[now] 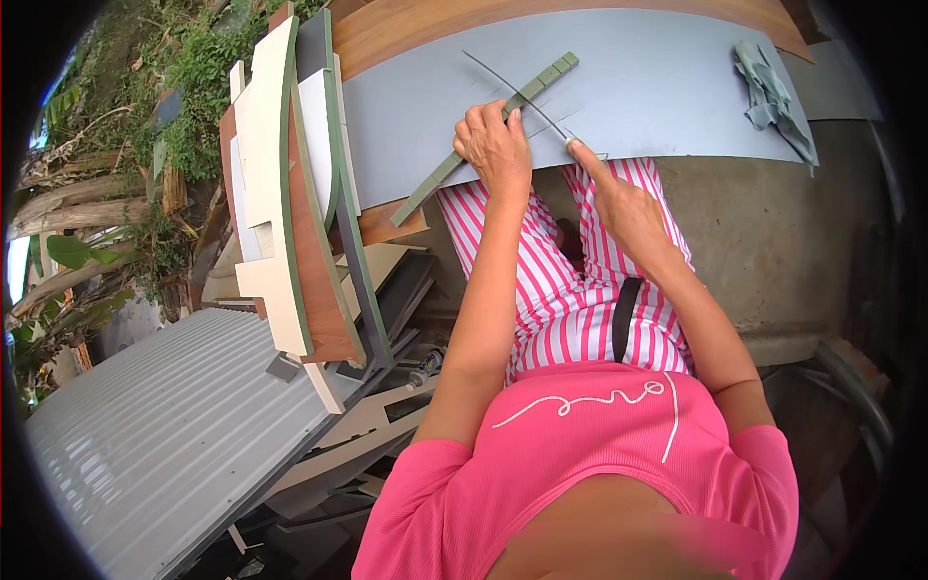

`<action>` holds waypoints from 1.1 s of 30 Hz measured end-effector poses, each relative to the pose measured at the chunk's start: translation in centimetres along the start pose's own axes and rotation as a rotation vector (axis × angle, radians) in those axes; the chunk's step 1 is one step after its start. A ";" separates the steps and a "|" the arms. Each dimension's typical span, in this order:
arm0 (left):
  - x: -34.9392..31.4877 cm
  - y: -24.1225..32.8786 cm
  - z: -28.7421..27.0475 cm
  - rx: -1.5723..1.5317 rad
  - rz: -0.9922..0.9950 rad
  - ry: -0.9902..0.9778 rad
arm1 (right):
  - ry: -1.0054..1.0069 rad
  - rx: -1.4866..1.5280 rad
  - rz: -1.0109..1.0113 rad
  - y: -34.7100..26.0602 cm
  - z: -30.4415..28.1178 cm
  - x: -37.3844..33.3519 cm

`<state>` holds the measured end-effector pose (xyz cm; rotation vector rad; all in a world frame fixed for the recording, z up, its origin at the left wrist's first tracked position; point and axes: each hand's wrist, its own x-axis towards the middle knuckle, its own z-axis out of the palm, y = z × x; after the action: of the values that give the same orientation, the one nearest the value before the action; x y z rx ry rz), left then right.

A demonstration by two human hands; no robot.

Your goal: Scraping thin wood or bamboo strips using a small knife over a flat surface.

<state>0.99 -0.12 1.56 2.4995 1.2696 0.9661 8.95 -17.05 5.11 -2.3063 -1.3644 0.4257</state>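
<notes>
A long, narrow green strip (pixel 430 184) lies diagonally across the blue-grey board (pixel 667 77) in front of me. Several evenly spaced lines cross its far end. My left hand (pixel 497 150) is closed around its middle, fingers bent over it and pressing it against the board. In my right hand (pixel 628 211) is one end of a long thin blade (pixel 491 73), with my index finger stretched along it. The blade crosses the strip just right of my left fingertips and points far left. Whether it has teeth is too fine to tell.
A crumpled grey-green cloth (pixel 766 92) lies at the board's right end. Cut panels with green edges (pixel 275 155) lean on the left. Beyond them is a corrugated metal sheet (pixel 184 416). A small bottle (pixel 425 367) lies among offcuts near my left elbow.
</notes>
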 end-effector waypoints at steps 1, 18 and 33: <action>0.0 0.0 -0.1 0.001 -0.004 -0.001 | 0.002 0.005 -0.009 -0.6 0.4 1.4; 0.0 0.0 -0.4 0.022 -0.031 -0.036 | 0.026 0.008 -0.033 1.6 -1.1 -4.2; -0.1 0.2 -0.5 0.013 -0.028 -0.037 | 0.071 0.035 -0.057 -0.9 0.7 2.8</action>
<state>0.76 -0.39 1.95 2.4905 1.3002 0.9034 9.25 -14.08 4.85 -2.2265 -1.3738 0.3441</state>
